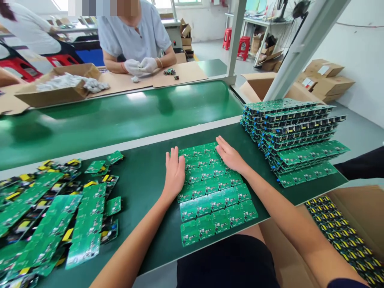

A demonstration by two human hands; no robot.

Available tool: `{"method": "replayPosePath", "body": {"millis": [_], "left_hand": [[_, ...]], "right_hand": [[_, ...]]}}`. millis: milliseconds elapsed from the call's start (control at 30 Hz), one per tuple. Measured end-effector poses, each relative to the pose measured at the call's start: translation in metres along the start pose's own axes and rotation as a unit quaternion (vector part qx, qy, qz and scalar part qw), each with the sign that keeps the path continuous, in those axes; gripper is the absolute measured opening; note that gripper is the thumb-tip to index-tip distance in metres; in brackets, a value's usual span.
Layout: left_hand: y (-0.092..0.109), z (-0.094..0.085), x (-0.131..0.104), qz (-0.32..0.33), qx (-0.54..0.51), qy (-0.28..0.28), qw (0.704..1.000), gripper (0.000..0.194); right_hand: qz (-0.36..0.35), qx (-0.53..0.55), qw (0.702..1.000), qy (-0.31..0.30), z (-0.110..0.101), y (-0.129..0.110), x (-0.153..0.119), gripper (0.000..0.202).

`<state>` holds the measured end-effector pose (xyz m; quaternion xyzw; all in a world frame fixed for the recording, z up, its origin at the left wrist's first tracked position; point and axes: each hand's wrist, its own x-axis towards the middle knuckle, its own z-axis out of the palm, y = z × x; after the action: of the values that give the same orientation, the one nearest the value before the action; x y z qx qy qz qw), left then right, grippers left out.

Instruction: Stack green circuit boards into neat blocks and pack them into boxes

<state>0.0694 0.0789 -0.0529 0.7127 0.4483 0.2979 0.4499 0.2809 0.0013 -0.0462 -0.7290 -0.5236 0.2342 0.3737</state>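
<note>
A matte dark-green counter [141, 176] lies before you, a glossy green conveyor belt [120, 116] running along its far side; beyond it a white-gloved person [132, 36] sits, with red plastic stools [243, 46] further back on a grey floor. Low to your right, an open brown cardboard box [361, 204] holds rows of yellow-and-black parts [339, 234]; across the belt, a shallow brown cardboard tray [51, 97] holds a heap of small white pieces [60, 83]. On the counter between your hands lie green rectangular circuit-board strips [217, 202], printed faces up, in rows leading away from you; each strip's long axis runs left to right, slanting away toward the right. Your left hand [175, 172] and right hand [230, 155] are unclenched, fingers extended, along the strips' opposite ends, neither closed around anything.
</note>
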Motion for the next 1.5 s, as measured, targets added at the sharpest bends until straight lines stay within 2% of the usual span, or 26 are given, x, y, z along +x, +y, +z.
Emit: {"method": "replayPosePath", "body": {"millis": [200, 467, 667, 867, 967, 1067, 1133, 1200, 1267, 1333, 1500], "left_hand": [[0.0, -0.002, -0.005, 0.017, 0.017, 0.007, 1.0, 0.077], [-0.001, -0.01, -0.014, 0.021, -0.019, 0.014, 0.999, 0.071], [-0.001, 0.002, -0.015, 0.049, 0.098, -0.021, 0.994, 0.071], [0.0, 0.007, -0.012, 0.124, 0.192, -0.017, 0.973, 0.07], [0.005, 0.0, -0.014, 0.101, 0.17, -0.021, 0.98, 0.07], [0.006, -0.016, -0.034, 0.019, 0.054, -0.003, 0.998, 0.065], [0.003, -0.026, -0.06, -0.038, -0.037, 0.006, 0.999, 0.063], [-0.003, -0.03, -0.09, -0.069, -0.084, -0.005, 0.994, 0.063], [-0.007, -0.027, -0.116, -0.057, -0.067, -0.02, 0.996, 0.063], [-0.008, -0.021, -0.132, -0.019, -0.018, -0.034, 0.999, 0.065], [-0.006, -0.014, -0.142, 0.035, 0.034, -0.072, 0.996, 0.065]], "right_hand": [[0.004, -0.001, 1.0, 0.027, -0.005, -0.003, -0.01, 0.065], [0.007, 0.025, 0.999, 0.046, -0.012, -0.003, -0.018, 0.068], [-0.017, -0.101, 0.994, -0.036, 0.0, -0.003, -0.02, 0.075], [-0.065, -0.182, 0.981, -0.002, 0.011, -0.003, -0.015, 0.068], [-0.035, -0.146, 0.989, -0.014, 0.002, -0.009, -0.019, 0.066], [0.02, -0.045, 0.998, 0.027, -0.015, -0.014, -0.046, 0.062], [0.048, 0.028, 0.997, 0.061, -0.023, -0.017, -0.077, 0.058], [0.068, 0.083, 0.992, 0.064, -0.022, -0.019, -0.111, 0.055], [0.079, 0.104, 0.989, 0.067, -0.014, -0.02, -0.138, 0.054], [0.077, 0.095, 0.99, 0.076, -0.004, -0.022, -0.153, 0.055], [0.074, 0.094, 0.99, 0.079, 0.007, -0.029, -0.159, 0.055]]}}
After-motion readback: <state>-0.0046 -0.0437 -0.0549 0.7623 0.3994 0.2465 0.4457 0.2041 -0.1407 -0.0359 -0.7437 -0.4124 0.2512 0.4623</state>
